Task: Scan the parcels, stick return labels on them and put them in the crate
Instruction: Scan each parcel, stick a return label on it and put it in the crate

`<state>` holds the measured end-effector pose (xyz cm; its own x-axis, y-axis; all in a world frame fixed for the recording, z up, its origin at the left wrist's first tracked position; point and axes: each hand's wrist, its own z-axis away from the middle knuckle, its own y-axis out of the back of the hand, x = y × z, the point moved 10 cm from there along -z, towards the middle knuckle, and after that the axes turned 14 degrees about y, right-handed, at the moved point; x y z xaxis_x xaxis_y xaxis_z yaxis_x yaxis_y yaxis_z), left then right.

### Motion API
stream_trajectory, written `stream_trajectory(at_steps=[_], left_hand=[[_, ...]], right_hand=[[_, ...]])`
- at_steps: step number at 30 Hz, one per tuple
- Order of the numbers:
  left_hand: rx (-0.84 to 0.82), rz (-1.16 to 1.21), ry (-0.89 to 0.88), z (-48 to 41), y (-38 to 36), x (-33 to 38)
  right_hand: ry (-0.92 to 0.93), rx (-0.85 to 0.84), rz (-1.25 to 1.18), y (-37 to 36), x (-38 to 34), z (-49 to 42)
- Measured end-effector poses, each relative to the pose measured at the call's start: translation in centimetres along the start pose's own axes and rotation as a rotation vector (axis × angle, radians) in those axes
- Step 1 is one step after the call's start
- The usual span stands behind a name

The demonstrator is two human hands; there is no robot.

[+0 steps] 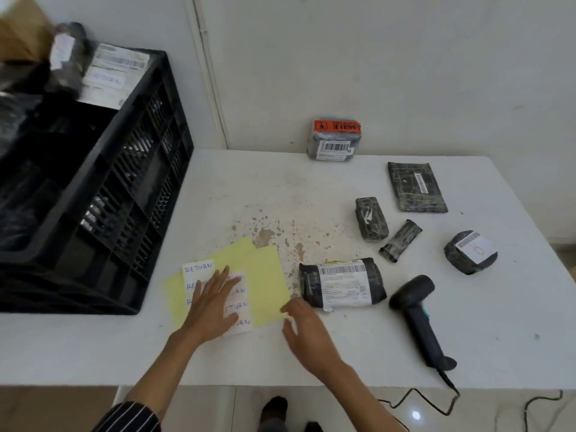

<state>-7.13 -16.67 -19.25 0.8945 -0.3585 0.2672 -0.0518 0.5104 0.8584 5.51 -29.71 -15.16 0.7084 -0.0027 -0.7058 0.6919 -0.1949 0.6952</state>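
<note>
- Pressing left hand [215, 302] flat, fingers straight, on the labels [199, 269].
- Holding right hand [307, 328] spread, empty, at the yellow sheet [268, 275], just beside the parcel [343, 283].
- Labels likely thin, limp, sticky: peel from a corner.
- Parcel likely light, soft, slick: grip across both sides.
- Crate [140, 182] at the desk's [343, 363] left, scanner [416, 307] right.

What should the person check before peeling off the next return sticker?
1. The left hand lies flat on the sticker sheet, pinning it: ok.
2. The right hand is empty, by the corner of the yellow paper: ok.
3. The nearest parcel is close by, barcode up: ok.
4. The scanner lies on the table, out of the way: ok.
5. That parcel already scanned: cannot tell.
6. Room left in the crate: cannot tell.
</note>
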Motion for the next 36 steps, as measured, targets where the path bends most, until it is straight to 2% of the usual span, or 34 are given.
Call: stream_trajectory(at_steps=[3, 5, 13, 22, 29, 36], left_hand=[[-0.051, -0.144, -0.024, 0.5, -1.6, -1.8], [-0.03, -0.164, -0.025, 0.7, -2.0, -2.4], [-0.067, -0.165, -0.134, 0.9, -0.9, -3.0], [-0.004, -0.186, -0.175, 1.3, -1.0, -3.0], [-0.052, -0.184, -0.136, 1.1, -1.3, -2.9], [-0.099, -0.28, -0.059, 1.0, -1.2, -2.6]], right_hand=[[0.054, -0.126, 0.018, -4.2, -0.9, -1.6], [0.047, -0.146, 0.071, -5.4, -0.7, -2.3], [0.068, -0.059, 0.22, -5.9, -0.9, -3.6], [0.143, 0.064, 0.27, -7.6, -2.9, -2.9], [0.027, 0.07, 0.088, -8.0, -1.4, -2.9], [0.005, 0.063, -0.027, -7.1, -1.2, -3.6]])
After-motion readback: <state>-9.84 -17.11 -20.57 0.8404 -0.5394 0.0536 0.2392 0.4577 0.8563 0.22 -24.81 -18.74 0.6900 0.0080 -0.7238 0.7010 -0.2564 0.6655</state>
